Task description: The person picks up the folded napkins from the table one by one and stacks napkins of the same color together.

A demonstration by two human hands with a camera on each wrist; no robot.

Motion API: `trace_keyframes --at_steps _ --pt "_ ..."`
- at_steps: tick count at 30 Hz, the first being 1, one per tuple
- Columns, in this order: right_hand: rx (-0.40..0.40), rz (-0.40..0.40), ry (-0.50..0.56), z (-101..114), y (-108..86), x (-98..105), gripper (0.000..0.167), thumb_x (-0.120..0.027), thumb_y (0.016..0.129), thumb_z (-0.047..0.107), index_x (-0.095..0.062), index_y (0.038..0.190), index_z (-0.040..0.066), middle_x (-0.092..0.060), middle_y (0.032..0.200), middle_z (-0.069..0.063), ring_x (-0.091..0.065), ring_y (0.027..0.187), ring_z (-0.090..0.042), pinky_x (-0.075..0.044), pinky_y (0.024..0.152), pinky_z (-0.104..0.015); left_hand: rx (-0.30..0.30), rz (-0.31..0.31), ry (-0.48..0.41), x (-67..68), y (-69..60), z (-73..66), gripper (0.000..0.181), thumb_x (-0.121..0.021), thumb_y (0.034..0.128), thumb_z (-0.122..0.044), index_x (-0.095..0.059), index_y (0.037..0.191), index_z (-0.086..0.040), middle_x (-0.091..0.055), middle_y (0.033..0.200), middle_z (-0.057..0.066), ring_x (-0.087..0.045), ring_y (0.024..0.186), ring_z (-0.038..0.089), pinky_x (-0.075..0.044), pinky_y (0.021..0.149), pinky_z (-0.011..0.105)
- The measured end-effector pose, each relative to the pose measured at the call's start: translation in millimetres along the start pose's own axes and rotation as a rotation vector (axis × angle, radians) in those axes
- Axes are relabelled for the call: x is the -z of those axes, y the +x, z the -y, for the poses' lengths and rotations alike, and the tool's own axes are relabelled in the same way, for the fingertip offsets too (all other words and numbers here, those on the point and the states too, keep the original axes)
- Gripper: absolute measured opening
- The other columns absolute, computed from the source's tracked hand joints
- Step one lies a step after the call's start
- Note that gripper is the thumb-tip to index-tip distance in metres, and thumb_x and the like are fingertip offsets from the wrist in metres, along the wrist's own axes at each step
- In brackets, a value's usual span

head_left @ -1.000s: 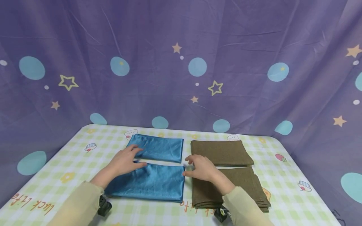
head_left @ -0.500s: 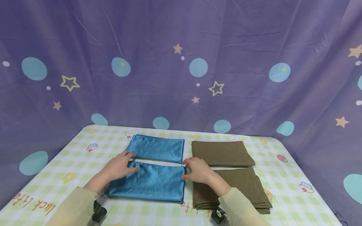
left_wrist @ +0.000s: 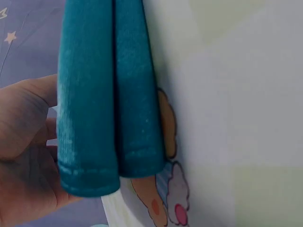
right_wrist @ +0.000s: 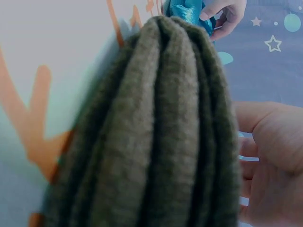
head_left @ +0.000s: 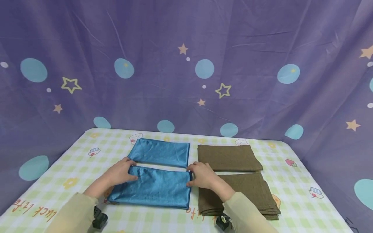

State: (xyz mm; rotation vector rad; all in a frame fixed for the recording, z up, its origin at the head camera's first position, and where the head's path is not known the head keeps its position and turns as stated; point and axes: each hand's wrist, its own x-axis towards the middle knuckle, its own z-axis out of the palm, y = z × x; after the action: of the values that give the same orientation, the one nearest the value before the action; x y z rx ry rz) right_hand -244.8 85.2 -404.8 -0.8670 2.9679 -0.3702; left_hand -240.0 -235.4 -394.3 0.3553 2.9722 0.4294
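Note:
A folded shiny blue cloth (head_left: pixel 157 191) lies nearest me on the left of the table. My left hand (head_left: pixel 118 174) is at its far left corner, the thumb over its top and the fingers by its far edge. Around the far right corner stands my right hand (head_left: pixel 205 178), thumb and fingers spread slightly apart. The left wrist view shows the blue cloth's thick rolled folds (left_wrist: pixel 90 104) in front of my palm. Behind lies a second folded blue cloth (head_left: pixel 161 153). In the right wrist view, folded brown cloth layers (right_wrist: pixel 147 127) hide part of my fingers.
To the right are two folded brown cloths, the far one (head_left: pixel 228 158) and the near one (head_left: pixel 242 191), which is partly under my right forearm. The table (head_left: pixel 294 187) wears a green checked cover. A purple curtain (head_left: pixel 163 100) stands behind it.
My left hand has moved left and toward me, from over the blue cloths to the near one's corner. My right hand has shifted slightly left. The cloths lie as before.

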Motion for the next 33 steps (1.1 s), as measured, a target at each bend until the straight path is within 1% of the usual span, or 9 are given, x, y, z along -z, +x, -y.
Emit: trace_keyframes --at_steps 4,8,14,18,21,25,29,31,33 --pt "0.007 -0.01 -0.02 -0.1 1.1 -1.1 0.05 -0.076 0.068 0.042 -0.066 0.107 0.013 -0.059 0.096 0.0 -0.057 0.089 -0.018 -0.04 0.078 -0.039 0.009 0.025 -0.031 1.2 2.8 2.7 0.057 -0.075 0.071 -0.032 -0.059 0.111 0.005 -0.051 0.103 0.018 -0.053 0.095 0.031 -0.045 0.084 0.049" --pt "0.004 -0.01 -0.025 -1.7 2.4 -3.0 0.05 -0.077 0.067 0.043 -0.068 0.105 0.012 -0.059 0.097 -0.001 -0.057 0.091 -0.019 -0.04 0.078 -0.039 0.005 0.022 -0.057 2.3 4.8 3.1 0.053 -0.076 0.0701 -0.03 -0.059 0.107 0.004 -0.051 0.101 0.016 -0.053 0.092 0.03 -0.045 0.082 0.048" --pt "-0.008 -0.01 -0.014 -1.1 2.7 -3.5 0.049 -0.077 0.066 0.042 -0.068 0.104 0.012 -0.059 0.097 0.0 -0.057 0.091 -0.019 -0.04 0.081 -0.041 -0.009 0.016 -0.087 4.6 2.5 3.8 0.045 -0.077 0.0702 -0.027 -0.059 0.101 0.001 -0.051 0.101 0.015 -0.053 0.091 0.028 -0.045 0.079 0.046" --pt "-0.019 -0.018 -0.004 -0.4 2.5 -3.7 0.049 -0.078 0.065 0.042 -0.067 0.103 0.012 -0.059 0.095 0.0 -0.057 0.09 -0.019 -0.039 0.082 -0.041 -0.001 0.018 -0.097 4.5 2.7 4.4 0.039 -0.077 0.0708 -0.025 -0.059 0.096 -0.001 -0.052 0.1 0.014 -0.052 0.088 0.026 -0.045 0.078 0.045" --pt "-0.023 -0.022 0.001 0.3 3.0 -3.6 0.049 -0.079 0.065 0.041 -0.067 0.103 0.012 -0.059 0.093 0.001 -0.057 0.09 -0.019 -0.039 0.082 -0.042 0.023 0.023 -0.1 3.9 3.8 4.0 0.034 -0.076 0.0713 -0.022 -0.059 0.094 -0.003 -0.053 0.099 0.012 -0.051 0.087 0.024 -0.045 0.078 0.044" --pt "-0.023 -0.022 0.013 1.2 3.3 -3.1 0.048 -0.079 0.064 0.04 -0.066 0.102 0.012 -0.06 0.093 0.001 -0.058 0.09 -0.019 -0.04 0.082 -0.042 0.031 0.017 -0.098 2.8 5.7 3.3 0.029 -0.076 0.0716 -0.019 -0.058 0.089 -0.005 -0.055 0.092 0.007 -0.05 0.081 0.02 -0.045 0.074 0.04" --pt "-0.028 -0.025 0.031 2.1 3.4 -2.4 0.047 -0.08 0.064 0.037 -0.066 0.101 0.012 -0.063 0.094 0.0 -0.059 0.091 -0.019 -0.04 0.083 -0.043 0.022 0.018 -0.101 2.3 7.3 3.5 0.024 -0.076 0.0718 -0.017 -0.057 0.084 -0.007 -0.055 0.084 0.003 -0.047 0.074 0.018 -0.042 0.067 0.035" --pt "-0.027 -0.027 0.043 2.6 3.4 -2.4 0.046 -0.08 0.064 0.036 -0.066 0.1 0.012 -0.064 0.095 0.0 -0.059 0.091 -0.019 -0.04 0.083 -0.043 0.027 0.028 -0.104 2.5 7.4 4.1 0.024 -0.075 0.0721 -0.017 -0.058 0.086 -0.006 -0.057 0.086 0.004 -0.049 0.076 0.019 -0.043 0.067 0.035" --pt "-0.025 -0.026 0.056 3.2 3.2 -2.5 0.045 -0.08 0.065 0.035 -0.065 0.1 0.012 -0.064 0.095 0.0 -0.059 0.09 -0.017 -0.04 0.082 -0.042 0.032 0.04 -0.104 3.3 6.4 4.8 0.027 -0.075 0.0727 -0.018 -0.06 0.091 -0.004 -0.06 0.092 0.007 -0.054 0.083 0.023 -0.045 0.072 0.038"
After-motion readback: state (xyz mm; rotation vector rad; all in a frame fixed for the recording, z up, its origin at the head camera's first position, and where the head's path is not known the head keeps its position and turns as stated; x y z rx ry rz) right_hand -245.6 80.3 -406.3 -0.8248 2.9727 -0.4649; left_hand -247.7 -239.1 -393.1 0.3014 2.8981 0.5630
